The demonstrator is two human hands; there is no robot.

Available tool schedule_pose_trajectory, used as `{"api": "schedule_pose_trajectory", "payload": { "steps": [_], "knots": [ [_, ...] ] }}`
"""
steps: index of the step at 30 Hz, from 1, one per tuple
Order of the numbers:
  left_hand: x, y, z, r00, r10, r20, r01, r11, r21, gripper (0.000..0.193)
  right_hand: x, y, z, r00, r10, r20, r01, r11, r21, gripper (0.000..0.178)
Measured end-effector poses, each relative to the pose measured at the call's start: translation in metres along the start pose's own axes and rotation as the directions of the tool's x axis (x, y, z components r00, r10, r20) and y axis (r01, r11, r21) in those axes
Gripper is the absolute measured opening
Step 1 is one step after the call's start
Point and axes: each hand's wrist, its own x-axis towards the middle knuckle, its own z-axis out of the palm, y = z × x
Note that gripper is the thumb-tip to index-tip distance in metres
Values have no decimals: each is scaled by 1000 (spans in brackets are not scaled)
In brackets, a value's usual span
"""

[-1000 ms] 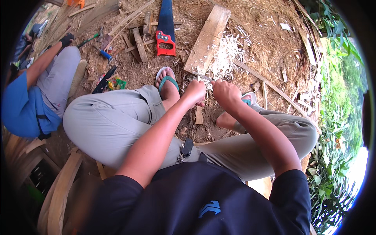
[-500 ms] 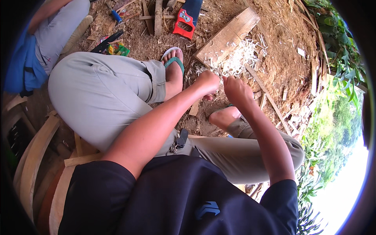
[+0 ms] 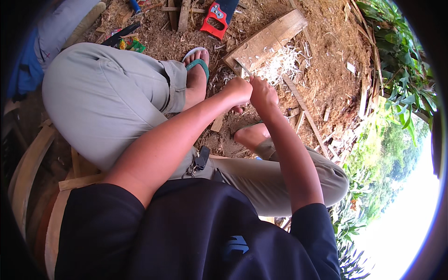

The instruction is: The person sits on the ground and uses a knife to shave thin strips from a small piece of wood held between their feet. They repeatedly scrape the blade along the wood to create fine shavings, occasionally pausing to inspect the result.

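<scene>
My left hand (image 3: pixel 239 92) is closed in a fist between my knees; what it grips is hidden from above. Touching or nearly touching it is my right hand (image 3: pixel 264 94), closed with the thumb on top. From the right hand's thumb a thin pale strip (image 3: pixel 244 67) slants away toward the far left; whether it is wood or a blade I cannot tell. Just beyond both hands lies a thick wooden board (image 3: pixel 270 38) on the ground. A heap of white shavings (image 3: pixel 282 65) lies against its near side.
A handsaw (image 3: pixel 216 21) with a red handle lies past my sandalled foot (image 3: pixel 197 70). Left of it are a dark tool (image 3: pixel 120 35) and a colourful wrapper (image 3: pixel 133 44). A long wooden strip (image 3: pixel 305 114) lies right of my hands. Another person's leg (image 3: pixel 65 28) is at the far left.
The view has shifted, so the scene sits a little farther left and up. My hands have drawn closer together, and the pale strip beyond the right thumb shows more clearly.
</scene>
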Motion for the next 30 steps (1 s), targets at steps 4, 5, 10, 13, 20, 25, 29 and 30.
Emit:
{"api": "schedule_pose_trajectory", "payload": {
  "steps": [4,5,10,13,20,25,29,30],
  "knots": [
    [1,5,-5,999,27,17,-26,999,-37,36,0,16,-7,999,14,49,-18,996,88,49],
    [0,4,-4,1000,10,-6,-10,999,-52,35,-3,20,-9,997,3,73,-9,997,82,49],
    [12,-4,-3,999,30,30,-32,997,64,36,-33,18,-27,996,-24,90,19,998,56,49],
    [17,-8,-2,998,47,46,-53,992,118,38,-48,9,-31,996,12,86,-14,999,30,48],
    [8,-5,-1,998,38,48,-47,977,208,37,-30,-3,-20,987,109,116,-113,993,21,48],
    [5,3,-2,997,62,48,-65,996,62,34,-4,10,-1,989,104,103,-111,991,68,48],
    [13,-2,-6,994,76,73,-85,988,131,37,-13,17,-11,992,37,121,-52,992,119,49],
    [12,-2,-5,997,50,60,-56,993,108,37,-21,16,-19,993,17,120,-31,992,120,49]
  ]
}}
